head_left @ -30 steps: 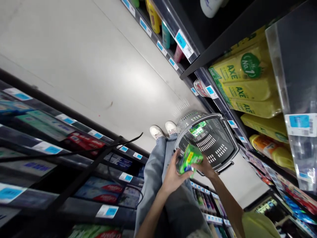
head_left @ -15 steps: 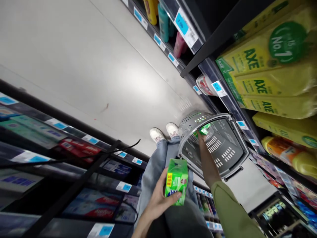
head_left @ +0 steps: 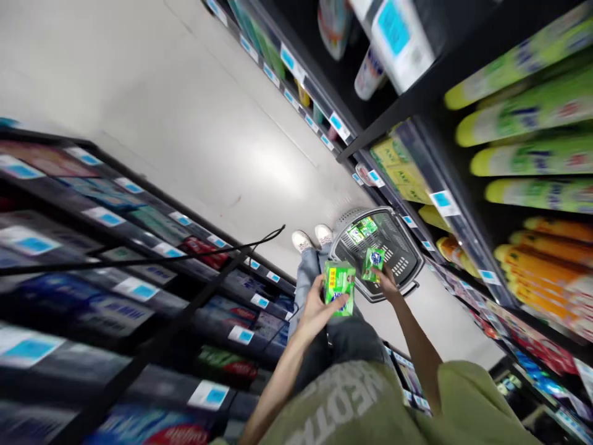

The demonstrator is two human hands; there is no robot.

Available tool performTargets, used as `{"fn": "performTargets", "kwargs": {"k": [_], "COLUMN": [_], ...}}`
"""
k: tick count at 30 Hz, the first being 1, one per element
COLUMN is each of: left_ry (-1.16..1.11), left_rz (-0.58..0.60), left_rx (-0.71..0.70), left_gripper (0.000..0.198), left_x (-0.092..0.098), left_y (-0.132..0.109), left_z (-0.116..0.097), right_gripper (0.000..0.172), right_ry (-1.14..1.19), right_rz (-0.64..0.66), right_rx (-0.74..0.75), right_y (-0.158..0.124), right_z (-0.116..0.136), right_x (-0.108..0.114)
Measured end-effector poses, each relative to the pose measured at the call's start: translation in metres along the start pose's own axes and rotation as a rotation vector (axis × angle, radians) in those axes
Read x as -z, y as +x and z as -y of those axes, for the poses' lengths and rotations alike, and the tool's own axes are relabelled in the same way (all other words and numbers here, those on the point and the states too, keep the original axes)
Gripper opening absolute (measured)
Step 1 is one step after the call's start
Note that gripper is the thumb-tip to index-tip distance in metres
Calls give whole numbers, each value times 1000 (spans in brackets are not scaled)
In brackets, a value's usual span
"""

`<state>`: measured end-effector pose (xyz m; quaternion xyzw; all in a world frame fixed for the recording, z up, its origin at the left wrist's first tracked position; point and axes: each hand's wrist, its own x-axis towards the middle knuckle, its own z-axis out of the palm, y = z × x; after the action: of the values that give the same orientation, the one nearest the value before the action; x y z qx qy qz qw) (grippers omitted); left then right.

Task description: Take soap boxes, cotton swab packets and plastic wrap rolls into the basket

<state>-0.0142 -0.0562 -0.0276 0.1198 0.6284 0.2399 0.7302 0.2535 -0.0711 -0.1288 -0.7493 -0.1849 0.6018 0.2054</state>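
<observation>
1. One green box [head_left: 338, 285] in left hand [head_left: 319, 310]: thumb across front, fingers behind, firmly clamped. Box was in this hand half a second ago too; no change there.
2. Right hand [head_left: 388, 284] is the change: half a second ago down inside the basket [head_left: 395, 233], now up with a green pack [head_left: 372, 262] pinched at its lower edge.
3. So both hands are loaded, one item each; pack sits at 2 o'clock from the box, near, not touching.
4. Basket at 2 o'clock from left hand; pack shows over its opening, height above it unclear.
5. More green packs [head_left: 362, 230] inside basket, 11 o'clock from the held one; count unclear.
6. Shoes [head_left: 302, 241] at 12 o'clock from left hand.
7. View swung: green bottles [head_left: 528, 148] now between 2 and 3 o'clock of centre, orange bottles [head_left: 551, 259] at 3.
</observation>
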Motion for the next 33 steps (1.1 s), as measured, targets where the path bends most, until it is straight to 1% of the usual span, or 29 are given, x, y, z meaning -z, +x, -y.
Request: {"fn": "performTargets", "kwargs": {"k": [3, 5, 7, 8, 9, 11, 14, 17, 22, 25, 27, 30, 33], "left_ry": [-26, -59, -96, -110, -121, -133, -142, -112, -48, -20, 34, 111, 101], "left_rz": [-113, -128, -110, -96, -84, -60, -7, 22, 93, 169, 231, 281, 298], "left_rx": [-17, -43, -76, -97, -127, -203, -307, -354, -402, -446, -475, -504, -489], "left_gripper": [63, 66, 67, 66, 64, 60, 52, 44, 53, 48, 43, 49, 56], "left_x": [-18, -27, -32, -34, -36, -39, -42, -43, -39, -27, -14, 8, 24], "left_y": [-49, -81, -111, -125, -137, -158, -181, -196, -216, -218, -215, -208, -201], "left_z": [-48, -77, -103, -114, -125, -143, -165, -181, -196, -204, -211, -223, -237], "right_gripper": [52, 55, 61, 64, 68, 75, 76, 73, 74, 71, 71, 77, 80], "right_ry": [70, 104, 138, 155, 175, 220, 256, 243, 256, 280, 267, 225, 215], "right_rz": [85, 95, 99, 105, 111, 126, 175, 221, 297, 342, 308, 229, 217], "right_rx": [76, 135, 183, 206, 231, 279, 334, 394, 439, 433, 434, 438, 457], "right_y": [-99, -149, -186, -201, -214, -234, -257, -275, -299, -308, -309, -309, -310], "right_z": [79, 128, 170, 186, 200, 221, 238, 249, 264, 267, 264, 257, 248], "right_x": [10, 7, -1, -6, -10, -17, -21, -21, -24, -28, -30, -36, -43]}}
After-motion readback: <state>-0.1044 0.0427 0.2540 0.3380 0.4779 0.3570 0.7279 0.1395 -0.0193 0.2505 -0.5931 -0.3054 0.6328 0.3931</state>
